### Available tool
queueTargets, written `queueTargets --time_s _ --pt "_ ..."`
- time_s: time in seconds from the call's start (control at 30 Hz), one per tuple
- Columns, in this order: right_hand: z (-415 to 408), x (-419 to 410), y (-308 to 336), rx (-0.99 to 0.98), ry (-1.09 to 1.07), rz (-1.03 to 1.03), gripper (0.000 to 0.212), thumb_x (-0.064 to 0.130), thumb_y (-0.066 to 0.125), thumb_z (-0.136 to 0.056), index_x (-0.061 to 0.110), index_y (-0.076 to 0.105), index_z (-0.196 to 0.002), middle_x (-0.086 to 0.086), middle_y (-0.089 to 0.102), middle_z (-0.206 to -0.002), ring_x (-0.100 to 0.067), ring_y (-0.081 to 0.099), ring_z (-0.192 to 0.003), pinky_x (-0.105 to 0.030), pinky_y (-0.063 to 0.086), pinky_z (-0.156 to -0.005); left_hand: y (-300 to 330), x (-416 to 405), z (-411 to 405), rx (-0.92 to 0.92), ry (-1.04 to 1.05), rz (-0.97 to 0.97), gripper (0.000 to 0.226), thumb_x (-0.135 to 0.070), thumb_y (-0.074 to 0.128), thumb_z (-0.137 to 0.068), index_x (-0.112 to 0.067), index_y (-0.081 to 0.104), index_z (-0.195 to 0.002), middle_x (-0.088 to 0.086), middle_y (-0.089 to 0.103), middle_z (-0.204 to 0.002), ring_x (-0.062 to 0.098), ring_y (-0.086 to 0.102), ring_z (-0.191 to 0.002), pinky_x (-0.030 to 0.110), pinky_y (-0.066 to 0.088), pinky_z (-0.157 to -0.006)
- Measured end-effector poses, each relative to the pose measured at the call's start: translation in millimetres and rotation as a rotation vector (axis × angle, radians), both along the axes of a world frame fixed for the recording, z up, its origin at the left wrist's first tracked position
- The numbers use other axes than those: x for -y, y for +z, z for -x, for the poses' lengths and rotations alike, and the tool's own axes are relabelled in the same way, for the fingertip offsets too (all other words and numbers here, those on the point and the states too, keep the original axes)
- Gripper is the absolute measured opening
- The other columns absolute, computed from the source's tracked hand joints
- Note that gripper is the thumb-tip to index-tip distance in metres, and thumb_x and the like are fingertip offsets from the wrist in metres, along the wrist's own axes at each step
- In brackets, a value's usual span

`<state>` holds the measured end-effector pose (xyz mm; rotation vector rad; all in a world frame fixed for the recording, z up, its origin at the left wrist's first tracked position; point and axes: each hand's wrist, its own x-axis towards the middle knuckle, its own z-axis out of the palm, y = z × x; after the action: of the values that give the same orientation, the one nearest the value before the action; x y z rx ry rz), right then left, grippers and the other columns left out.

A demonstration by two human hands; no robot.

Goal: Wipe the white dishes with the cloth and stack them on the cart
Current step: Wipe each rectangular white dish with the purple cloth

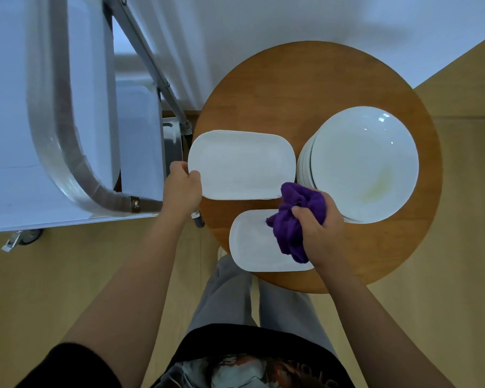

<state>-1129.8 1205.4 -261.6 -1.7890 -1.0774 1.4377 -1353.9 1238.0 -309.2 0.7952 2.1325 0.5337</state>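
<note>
While both hands work over the round table, entries follow, all places given relative to that table
Round table (305, 88): wooden top, standing on a light wood floor, seen from above
Left hand (183, 189): at the table's left edge, thumb on top and fingers curled under, pinching the left end of the upper rectangular dish
Upper rectangular dish (241, 165): white, rounded corners, over the table's left-centre; its left end overhangs the table edge; cannot tell whether it is lifted or lies flat
Right hand (318, 233): over the table's near edge, fingers closed tight around the purple cloth
Purple cloth (297, 219): bunched, hanging from the right fist, lower end over the right part of the lower rectangular dish; top fold near the plate stack
Lower rectangular dish (254, 242): white, at the table's near edge, partly overhanging it toward the person
Plate stack (364, 163): round white plates, on the table's right half; faint yellowish smear on the top plate
Cart (53, 113): left of the table, white shelf, curved metal handle, caster showing at its near corner; no dish seen on it
</note>
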Motion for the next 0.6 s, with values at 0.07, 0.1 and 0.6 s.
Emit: queueTargets --time_s 0.07,0.1,0.6 --pt "1 0 2 -0.018 -0.009 0.001 0.038 0.013 0.061 -0.088 0.028 0.044 -0.117 0.016 0.054 -0.099 -0.014 0.058 -0.091 -0.014 0.051 -0.060 -1 5 -1 0.139 0.039 -0.027 0.020 -0.018 0.034 -0.100 -0.015 0.049 -0.113 0.001 0.053 -0.098 0.017 0.051 -0.095 0.031 0.050 -0.080" --pt "1 0 2 -0.024 -0.010 0.002 0.038 0.012 0.060 -0.088 0.029 0.043 -0.118 0.016 0.054 -0.100 -0.015 0.058 -0.092 -0.016 0.052 -0.063 -1 6 -3 0.181 0.080 -0.042 0.016 -0.018 0.035 -0.099 -0.016 0.049 -0.106 -0.001 0.053 -0.093 0.018 0.051 -0.096 0.030 0.048 -0.079" --pt "16 -9 25 0.116 -0.078 -0.251 0.040 0.042 0.054 -0.087 0.043 0.038 -0.123 0.025 0.050 -0.119 -0.008 0.054 -0.110 -0.020 0.054 -0.079 35 28 -3 0.722 0.564 -0.135 0.029 -0.056 0.031 -0.095 -0.041 0.056 -0.095 -0.007 0.067 -0.098 0.021 0.064 -0.093 0.038 0.059 -0.061"
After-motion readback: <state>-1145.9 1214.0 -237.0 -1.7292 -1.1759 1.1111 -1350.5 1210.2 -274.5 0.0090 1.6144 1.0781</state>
